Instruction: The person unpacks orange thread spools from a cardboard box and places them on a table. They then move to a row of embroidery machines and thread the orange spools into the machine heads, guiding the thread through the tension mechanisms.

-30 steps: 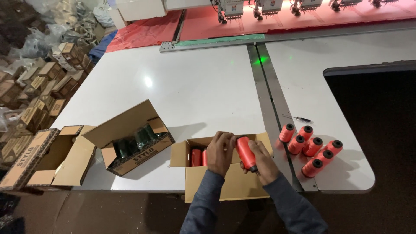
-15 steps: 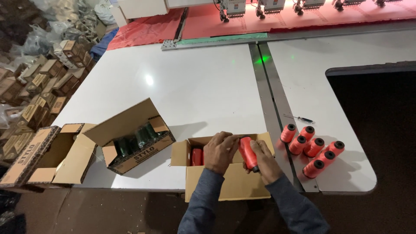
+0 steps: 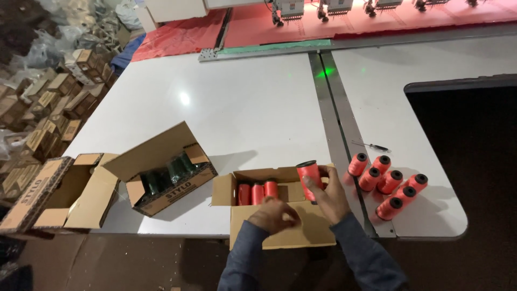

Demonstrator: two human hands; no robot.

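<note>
A small open cardboard box [image 3: 280, 237] sits at the near table edge with three orange-red thread spools [image 3: 257, 193] standing in its left half. My right hand [image 3: 333, 198] holds one more orange-red spool [image 3: 309, 180] upright above the box's right side. Over the box's front flap hovers my left hand [image 3: 274, 215], fingers curled, with nothing visible in it. Several matching spools [image 3: 389, 184] lie in a cluster on the white table [image 3: 242, 108], just right of my right hand.
A second open box [image 3: 169, 175] with dark green spools stands to the left, with an empty open carton [image 3: 59, 194] beyond it. A thin tool [image 3: 371, 146] lies near the metal seam. Stacked cartons [image 3: 48, 97] fill the floor at left. A dark cutout [image 3: 468, 140] lies at right.
My right hand has raised the spool from a tilted pose over the box to upright, a little further right. My left hand has drawn back from the box's inside to its front flap.
</note>
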